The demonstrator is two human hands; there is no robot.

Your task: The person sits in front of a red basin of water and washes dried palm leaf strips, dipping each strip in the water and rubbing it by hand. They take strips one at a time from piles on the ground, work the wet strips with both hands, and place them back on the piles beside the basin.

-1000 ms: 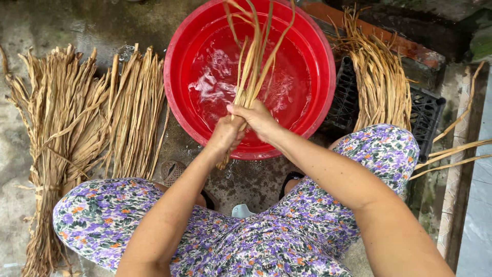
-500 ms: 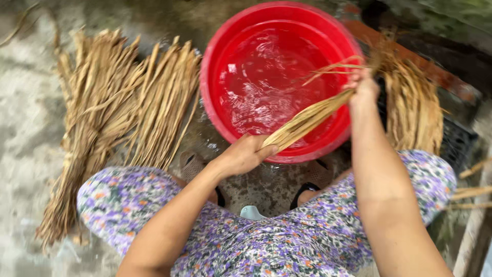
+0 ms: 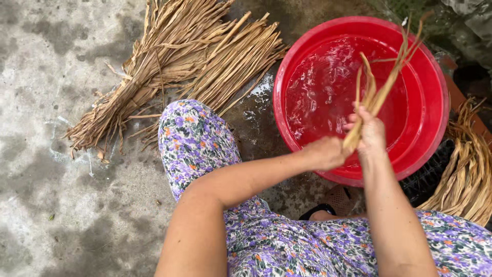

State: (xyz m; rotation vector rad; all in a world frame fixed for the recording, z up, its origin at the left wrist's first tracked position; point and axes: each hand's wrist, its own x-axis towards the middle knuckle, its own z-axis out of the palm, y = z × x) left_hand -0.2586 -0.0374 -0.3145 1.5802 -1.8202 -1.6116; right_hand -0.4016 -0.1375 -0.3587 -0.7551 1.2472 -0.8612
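A small bunch of wet straw-coloured stalks [image 3: 376,92] stands nearly upright over the red basin [image 3: 435,128], its lower end caught between the two hands and its thin tips fanning out toward the basin's far rim. The right hand [image 3: 370,134] is closed around the bunch from the right, fingers wrapped over the stems; the left hand [image 3: 328,153] is pressed against the base of the bunch from the left, curled in a loose fist — whether its fingers truly clasp the stems cannot be told, since they are turned away from the camera. Both forearms reach forward from the bottom of the view, the left crossing over a knee in purple flowered fabric [image 3: 197,141], the right rising almost straight up. The hands meet just above the basin's near rim, so the stalks hang over the water [image 3: 328,87], which is rippled and glinting; whether the stems touch it is unclear. To the left of the basin, on the damp concrete floor [image 3: 56,205], lies a broad heap of dry stalks [image 3: 179,61], tied or gathered toward its lower left end. At the right edge another pile of stalks [image 3: 469,174] rests on a dark crate [image 3: 428,179] and is cut off by the frame. A sandalled foot [image 3: 333,202] shows below the basin, partly hidden by the arms.
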